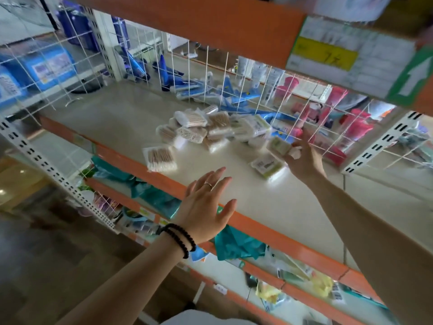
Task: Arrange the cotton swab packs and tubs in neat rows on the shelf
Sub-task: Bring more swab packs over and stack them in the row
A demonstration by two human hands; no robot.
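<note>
Right hand [302, 158] holds a small green-labelled tub [279, 145], fingers curled round it, raised above the shelf [131, 118] close to the wire grid [304, 118] at the back right. Frame is motion-blurred there, so the exact finger placement can't be made out. Left hand [206, 207] is wide open, fingers spread and straight, holding nothing, hovering over the orange front edge [269, 233] of the shelf. Ring [208, 184] on one finger, black bead bracelet [179, 239] double-wrapped on the wrist.

Swab stock sits on the cream shelf surface, unsorted. Main pile [206, 130] of clear packs with tan-stemmed swabs is heaped mid-shelf towards the back, packs overlapping and lying at mixed angles. One pack [160, 158] lies alone, flat, nearer the front edge and left of the pile, apart from it. One flat green-labelled tub [267, 165] lies on the shelf just below the right hand, slightly skewed. More white and green tubs sit at the right end of the pile, touching it.

Behind the grid: blue packaged goods [210, 90] on the far side, pink containers [358, 127] to the right. Upper shelf carries a yellow price tag [325, 53]. Lower shelf holds teal bags [150, 191].
</note>
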